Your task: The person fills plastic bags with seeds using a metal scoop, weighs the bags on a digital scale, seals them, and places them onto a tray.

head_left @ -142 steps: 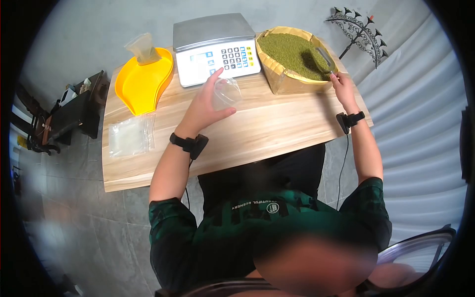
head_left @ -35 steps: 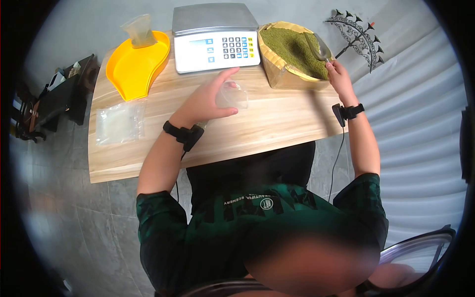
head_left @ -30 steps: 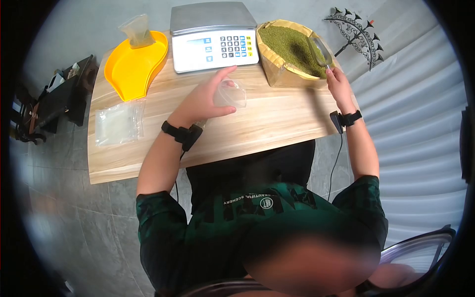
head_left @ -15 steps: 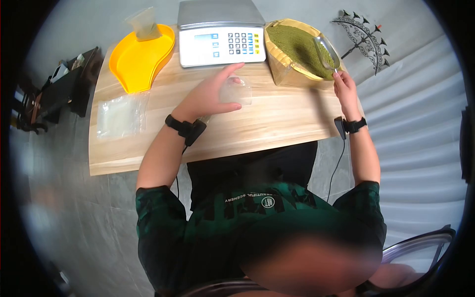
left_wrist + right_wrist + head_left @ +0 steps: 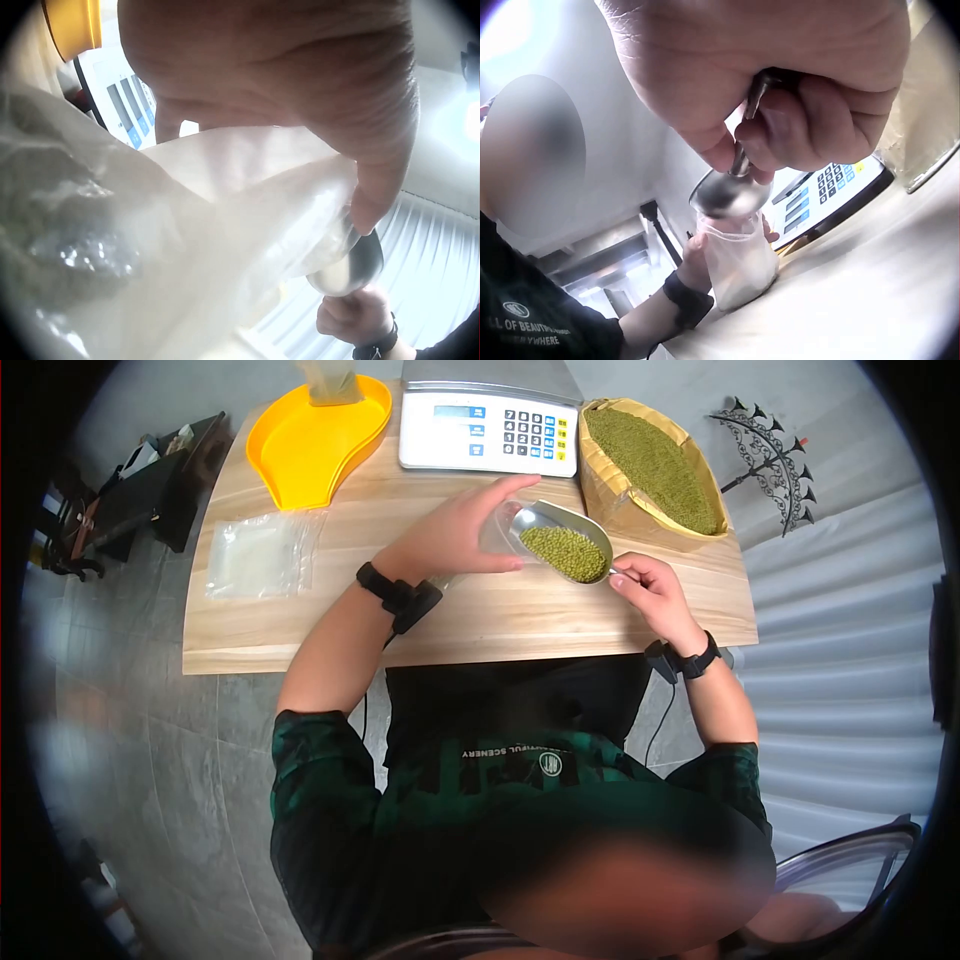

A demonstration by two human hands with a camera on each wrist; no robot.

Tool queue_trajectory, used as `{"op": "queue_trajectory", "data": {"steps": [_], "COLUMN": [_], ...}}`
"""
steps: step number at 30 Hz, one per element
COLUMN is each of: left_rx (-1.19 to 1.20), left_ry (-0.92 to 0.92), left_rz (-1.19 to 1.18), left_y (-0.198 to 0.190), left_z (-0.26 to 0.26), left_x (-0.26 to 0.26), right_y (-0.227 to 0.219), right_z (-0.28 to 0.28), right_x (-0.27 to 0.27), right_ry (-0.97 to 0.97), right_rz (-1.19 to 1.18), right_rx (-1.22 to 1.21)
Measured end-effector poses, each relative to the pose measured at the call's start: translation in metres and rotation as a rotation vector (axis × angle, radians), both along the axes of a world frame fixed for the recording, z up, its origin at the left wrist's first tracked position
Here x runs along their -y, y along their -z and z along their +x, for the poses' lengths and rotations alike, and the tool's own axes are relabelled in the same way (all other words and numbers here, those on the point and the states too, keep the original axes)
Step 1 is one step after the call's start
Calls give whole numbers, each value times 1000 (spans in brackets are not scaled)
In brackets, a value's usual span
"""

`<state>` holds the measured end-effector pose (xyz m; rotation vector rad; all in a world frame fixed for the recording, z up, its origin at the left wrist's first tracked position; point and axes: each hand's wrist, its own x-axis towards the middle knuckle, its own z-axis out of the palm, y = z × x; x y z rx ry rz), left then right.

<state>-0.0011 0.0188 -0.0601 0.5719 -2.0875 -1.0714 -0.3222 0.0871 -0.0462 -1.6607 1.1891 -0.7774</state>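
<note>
The right hand [image 5: 655, 595] grips the handle of a metal scoop [image 5: 590, 530], which holds green beans [image 5: 563, 553]. In the right wrist view the scoop [image 5: 731, 196] is at the mouth of a clear plastic bag [image 5: 739, 262]. Around that bag's mouth the left hand [image 5: 450, 535] holds it, thumb and fingers spread apart. The left wrist view shows the bag [image 5: 225, 247] large below the left hand [image 5: 277, 82], with the scoop [image 5: 352, 266] at its opening. How much the bag contains is unclear.
Behind the hands stand a scale [image 5: 490, 432] and, to its right, a paper sack [image 5: 620, 495] of green beans. A yellow tray [image 5: 290, 450] with a filled bag [image 5: 332, 385] is at the back left; flat plastic bags [image 5: 258, 558] lie in front of it.
The right hand has lifted the scoop out of the sack and brought it left to the bag's mouth. In the head view the left hand has shifted slightly right, still holding the bag.
</note>
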Motion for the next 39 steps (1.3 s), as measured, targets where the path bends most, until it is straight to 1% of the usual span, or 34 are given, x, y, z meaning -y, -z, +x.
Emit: {"op": "queue_trajectory", "data": {"steps": [1, 2, 4, 5, 7, 8, 9, 11, 12, 13, 15, 17, 19, 20, 22, 26, 28, 29, 31, 32, 33, 35, 36, 37, 39], "left_rx": [2, 0, 21, 19, 10, 10, 19, 29, 35, 40, 26, 8, -39, -42, 5, 20, 4, 6, 40, 38, 36, 29, 22, 15, -12], "left_ry": [-9, -12, -38, -39, -43, -43, -39, -34, -40, -46, -43, -39, -81, -83, -78, -57, -69, -67, -60, -56, -63, -67, -78, -87, -79], "left_rz": [-1, 1, -34, -33, -42, -42, -28, -13, -30, -47, -41, -31, -102, -99, -101, -82, -75, -75, -33, -29, -44, -55, -69, -84, -59], "left_y": [0, -1, -1, 0, 2, 2, 0, 0, 2, 3, 1, 3, 7, 7, 4, 2, 5, 6, 7, 6, 6, 7, 8, 9, 7], "left_z": [0, 1, 1, 1, 1, 1, 2, 2, 1, 1, 1, 1, -1, 0, 1, 2, 1, 1, 1, 1, 1, 0, 0, 0, 1], "left_x": [0, -1, -1, -1, 0, 0, -1, 0, 1, 1, 0, -1, 1, 1, 0, -1, 1, 2, 3, 3, 2, 1, 2, 3, 1], "right_y": [-1, -5, -30, -36, -48, -60, -71, -93, -101, -109, -124, -127, -131, -129, -123, -112, -104, -101, -93, -84, -81, -79, -77, -74, -71], "right_z": [2, 3, 14, 15, 16, 20, 24, 32, 35, 39, 48, 54, 58, 58, 55, 45, 36, 27, 1, -15, -29, -59, -80, -92, -111], "right_x": [3, 5, 7, 10, 18, 20, 22, 27, 31, 33, 34, 34, 34, 35, 37, 36, 33, 32, 29, 30, 31, 36, 42, 43, 43], "right_ry": [-39, -42, -53, -54, -76, -92, -91, -190, -236, -237, -290, -266, -260, -264, -276, -310, -261, -259, -141, -76, -74, 106, 194, 199, 354], "right_rz": [-25, -23, -38, -38, -126, -126, -126, -206, -171, -170, -191, -214, -206, -203, -215, -193, -174, -173, -150, -187, -179, -144, -149, -147, -275], "right_rx": [-55, -57, -222, -224, -378, -436, -436, -596, -637, -635, -748, -741, -782, -784, -798, -787, -679, -677, -424, -328, -331, -379, -607, -609, -786]}}
